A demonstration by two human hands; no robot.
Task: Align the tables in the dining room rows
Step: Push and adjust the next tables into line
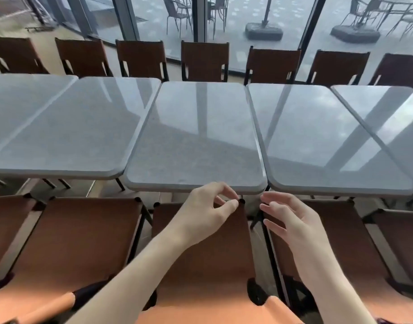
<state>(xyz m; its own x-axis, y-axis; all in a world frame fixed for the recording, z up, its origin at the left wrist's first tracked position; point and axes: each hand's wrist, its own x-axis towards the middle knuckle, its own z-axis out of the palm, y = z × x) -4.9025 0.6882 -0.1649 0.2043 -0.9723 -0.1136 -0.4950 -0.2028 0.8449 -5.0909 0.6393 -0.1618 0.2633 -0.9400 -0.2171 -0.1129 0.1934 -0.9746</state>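
The middle grey glossy rectangular bench point(196, 136) sits in a row of like benches, its near edge jutting slightly nearer than that of the grey bench to its left point(67, 127) and roughly level with the grey bench to its right point(322, 136); its side edges lie just beside both neighbours. Just below its near edge stands a brown fabric-backed chair with black frame knobs point(200, 253). The left hand point(205, 211) has its fingers curled, the thumb and fingertips pinching at the chair's top right corner, close under the bench edge. The right hand point(289, 220) hovers released, fingers spread, holding nothing, near the gap between two chairs. Across the benches a far row of brown chairs point(204, 60) faces the glass wall point(154, 26). A push on one corner alone would likely skew the bench against its neighbour, and fingers by the seams risk being nipped
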